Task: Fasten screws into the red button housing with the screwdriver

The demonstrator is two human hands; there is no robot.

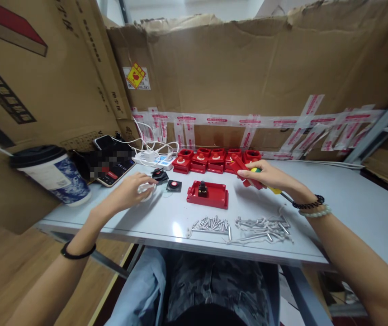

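Note:
A red open housing (210, 201) lies mid-table with a black part (202, 189) standing inside it. My right hand (265, 175) holds a red cover (243, 171) and a screwdriver with a yellow-green handle (275, 190), its shaft pointing toward my wrist. My left hand (134, 191) is over the table on the left, with a white, ring-like thing (146, 188) at its fingers. Just beyond its fingertips are small black square pieces (160, 175), and a black square with a red centre (174, 185) lies to their right.
Several red housings (217, 156) stand along the back before the cardboard. Screws (214, 223) and metal rods with strings (265, 227) lie near the front edge. At left are a paper cup (54, 174), a phone (117, 170) and a power strip (158, 160) with cables.

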